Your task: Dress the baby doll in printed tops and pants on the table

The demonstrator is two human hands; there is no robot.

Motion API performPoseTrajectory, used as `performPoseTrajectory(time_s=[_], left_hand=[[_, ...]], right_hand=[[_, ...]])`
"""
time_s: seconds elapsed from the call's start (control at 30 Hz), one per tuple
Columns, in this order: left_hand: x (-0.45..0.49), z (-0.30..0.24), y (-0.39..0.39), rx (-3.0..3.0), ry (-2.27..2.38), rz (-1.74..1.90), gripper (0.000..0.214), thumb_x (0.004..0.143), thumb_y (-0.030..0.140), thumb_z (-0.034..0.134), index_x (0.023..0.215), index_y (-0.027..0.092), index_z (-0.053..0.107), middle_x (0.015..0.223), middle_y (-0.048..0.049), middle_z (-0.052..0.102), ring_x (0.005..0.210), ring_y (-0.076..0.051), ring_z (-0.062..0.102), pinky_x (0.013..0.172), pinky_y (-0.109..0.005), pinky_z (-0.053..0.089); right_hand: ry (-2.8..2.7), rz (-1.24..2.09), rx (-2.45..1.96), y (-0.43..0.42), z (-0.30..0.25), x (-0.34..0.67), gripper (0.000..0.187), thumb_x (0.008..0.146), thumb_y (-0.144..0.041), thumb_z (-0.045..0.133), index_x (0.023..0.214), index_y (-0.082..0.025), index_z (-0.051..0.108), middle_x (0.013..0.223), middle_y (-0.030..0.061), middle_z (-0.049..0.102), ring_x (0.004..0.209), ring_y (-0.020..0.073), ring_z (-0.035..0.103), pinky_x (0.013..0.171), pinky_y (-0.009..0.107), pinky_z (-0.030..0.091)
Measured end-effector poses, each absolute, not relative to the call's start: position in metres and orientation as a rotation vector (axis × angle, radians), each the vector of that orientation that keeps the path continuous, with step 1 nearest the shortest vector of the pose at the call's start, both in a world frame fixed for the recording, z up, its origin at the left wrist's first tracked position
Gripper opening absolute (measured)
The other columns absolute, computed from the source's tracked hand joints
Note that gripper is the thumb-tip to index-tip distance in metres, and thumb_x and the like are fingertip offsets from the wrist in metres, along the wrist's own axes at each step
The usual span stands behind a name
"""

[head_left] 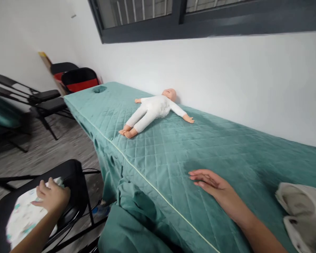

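A baby doll (pixel 154 110) in a white suit lies on its back near the far end of a bed with a quilted green cover (pixel 173 154). My left hand (pixel 51 196) reaches down to a black folding chair (pixel 73 175) at the lower left, its fingers curled on a white patterned cloth (pixel 23 218) that lies on the seat. My right hand (pixel 209 183) rests flat on the green cover, fingers stretched out and holding nothing, well short of the doll.
A pale grey and white bundle of fabric (pixel 302 214) lies on the bed at the lower right. More black folding chairs (pixel 46 100) stand on the floor at the left, two with red seats (pixel 80 82) by the wall. A dark window frame (pixel 200 21) runs above.
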State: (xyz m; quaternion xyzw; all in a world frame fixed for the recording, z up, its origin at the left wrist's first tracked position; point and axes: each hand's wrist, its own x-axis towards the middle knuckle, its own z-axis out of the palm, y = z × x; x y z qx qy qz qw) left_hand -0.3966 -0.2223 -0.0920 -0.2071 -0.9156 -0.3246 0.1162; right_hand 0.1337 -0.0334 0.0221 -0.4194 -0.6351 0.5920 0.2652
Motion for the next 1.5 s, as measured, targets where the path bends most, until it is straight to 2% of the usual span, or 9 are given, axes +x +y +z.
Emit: performPoseTrajectory(time_s=[0.2, 0.33, 0.43, 0.6, 0.77, 0.97, 1.13, 1.33, 1.5], left_hand=[[-0.327, -0.087, -0.15, -1.01, -2.172, -1.282, 0.077, 0.067, 0.025, 0.068, 0.139, 0.041, 0.043, 0.161, 0.0, 0.031, 0.149, -0.034, 0.032, 0.122, -0.059, 0.028], [-0.202, -0.033, -0.094, -1.399, -1.928, -1.591, 0.05, 0.083, 0.029, 0.066, 0.131, 0.022, 0.054, 0.146, -0.0129, 0.045, 0.142, -0.035, 0.039, 0.119, -0.06, 0.031], [-0.116, -0.007, -0.057, -1.962, -1.836, -1.708, 0.036, 0.092, 0.024, 0.056, 0.128, 0.023, 0.055, 0.143, -0.0129, 0.047, 0.138, -0.029, 0.045, 0.117, -0.052, 0.036], [-0.021, -0.002, -0.006, -2.658, -1.8, -1.67, 0.034, 0.095, 0.021, 0.05, 0.127, 0.021, 0.058, 0.133, -0.0127, 0.06, 0.127, -0.026, 0.056, 0.111, -0.047, 0.045], [0.017, 0.002, 0.021, -3.073, -1.663, -1.257, 0.038, 0.094, 0.034, 0.058, 0.128, 0.018, 0.061, 0.127, -0.0146, 0.066, 0.122, -0.033, 0.059, 0.109, -0.052, 0.044], [0.005, 0.008, 0.021, -3.227, -1.573, -2.356, 0.073, 0.084, 0.048, 0.073, 0.148, 0.024, 0.046, 0.152, -0.0118, 0.051, 0.137, -0.031, 0.051, 0.115, -0.045, 0.04], [-0.006, 0.004, 0.018, -2.346, -1.667, -3.262, 0.079, 0.079, 0.044, 0.08, 0.147, 0.026, 0.044, 0.149, -0.0094, 0.054, 0.138, -0.029, 0.049, 0.115, -0.04, 0.038], [0.0, 0.0, 0.029, -2.084, -2.041, -3.063, 0.057, 0.077, 0.028, 0.079, 0.13, 0.024, 0.06, 0.131, -0.0066, 0.063, 0.121, -0.025, 0.058, 0.104, -0.036, 0.044], [-0.001, 0.002, 0.034, -1.896, -2.05, -3.175, 0.037, 0.08, 0.027, 0.073, 0.117, 0.025, 0.067, 0.118, -0.0024, 0.068, 0.11, -0.022, 0.059, 0.095, -0.031, 0.046]], right_hand=[[-2.028, 0.324, -1.366, -0.057, 0.008, 0.173, 0.028, 0.097, -0.031, 0.051, 0.119, -0.024, 0.066, 0.136, 0.0118, 0.063, 0.137, 0.0321, 0.051, 0.116, 0.059, 0.04], [-1.958, -0.436, -1.573, -0.078, 0.025, 0.227, 0.042, 0.096, -0.032, 0.052, 0.135, -0.018, 0.057, 0.141, 0.0201, 0.059, 0.144, 0.0417, 0.042, 0.114, 0.067, 0.036], [-1.707, -0.654, -1.894, -0.095, 0.044, 0.259, 0.062, 0.095, -0.042, 0.052, 0.152, -0.02, 0.039, 0.155, 0.0239, 0.045, 0.149, 0.0471, 0.032, 0.111, 0.075, 0.029], [-1.505, -0.218, -2.369, -0.095, 0.057, 0.295, 0.077, 0.089, -0.062, 0.05, 0.146, -0.011, 0.045, 0.134, 0.0337, 0.059, 0.122, 0.051, 0.06, 0.091, 0.062, 0.05], [-1.468, -0.022, -2.337, -0.067, 0.067, 0.295, 0.061, 0.089, -0.056, 0.05, 0.136, -0.016, 0.054, 0.13, 0.0269, 0.063, 0.12, 0.0455, 0.062, 0.092, 0.055, 0.048], [-1.526, 0.561, -1.665, -0.025, 0.093, 0.209, 0.049, 0.084, -0.054, 0.063, 0.121, -0.022, 0.061, 0.114, 0.0082, 0.071, 0.105, 0.0298, 0.065, 0.092, 0.043, 0.049], [-1.769, 0.912, -1.399, 0.031, 0.095, 0.163, 0.036, 0.089, -0.05, 0.061, 0.109, -0.022, 0.068, 0.109, 0.0033, 0.071, 0.1, 0.0234, 0.064, 0.091, 0.036, 0.049], [-1.602, 0.895, -1.383, 0.094, 0.053, 0.189, 0.033, 0.081, -0.042, 0.067, 0.104, -0.018, 0.068, 0.108, 0.0078, 0.072, 0.096, 0.0221, 0.066, 0.093, 0.041, 0.05], [-1.408, 0.648, -1.204, 0.072, 0.087, 0.194, 0.028, 0.084, -0.044, 0.07, 0.101, -0.022, 0.066, 0.101, 0.0055, 0.071, 0.086, 0.0201, 0.067, 0.08, 0.037, 0.054]])
